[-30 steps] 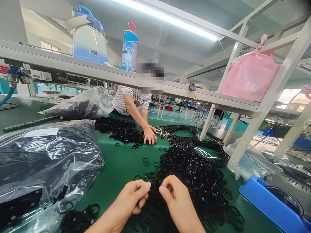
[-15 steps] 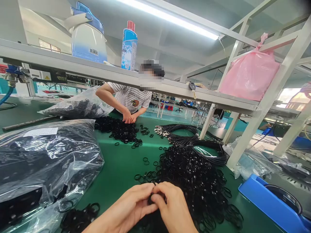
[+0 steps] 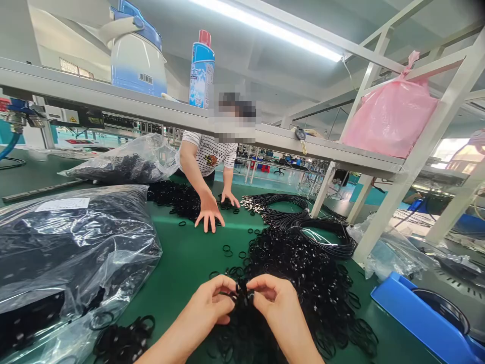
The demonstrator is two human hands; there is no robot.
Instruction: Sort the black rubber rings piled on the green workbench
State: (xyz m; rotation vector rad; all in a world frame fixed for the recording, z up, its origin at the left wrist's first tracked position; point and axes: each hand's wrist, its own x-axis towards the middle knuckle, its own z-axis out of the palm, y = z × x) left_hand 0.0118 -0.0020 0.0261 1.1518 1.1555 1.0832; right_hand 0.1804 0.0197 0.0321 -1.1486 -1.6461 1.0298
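Note:
In the head view my left hand (image 3: pixel 210 306) and my right hand (image 3: pixel 278 303) face each other low in the middle. Each one pinches small black rings (image 3: pixel 241 289) between thumb and fingers; whether they are rubber I cannot tell. Under and behind my hands spreads a big pile of black rings (image 3: pixel 303 283) on the green table (image 3: pixel 185 263). A smaller heap of rings (image 3: pixel 123 336) lies left of my left forearm, by the opening of a large clear plastic bag (image 3: pixel 79 242) full of black parts.
Across the table a person in a striped shirt (image 3: pixel 212 151) reaches toward another ring pile (image 3: pixel 170 197). Coiled black cables (image 3: pixel 284 207) lie behind my pile. A blue bin (image 3: pixel 424 313) stands at right. Overhead, a shelf (image 3: pixel 151 108) carries a jug (image 3: pixel 138 60) and a spray can (image 3: pixel 202 71).
My hands have drawn slightly apart, with black rings now showing between the fingertips. The other person's hands have separated, one spreading flat on the table nearer to me.

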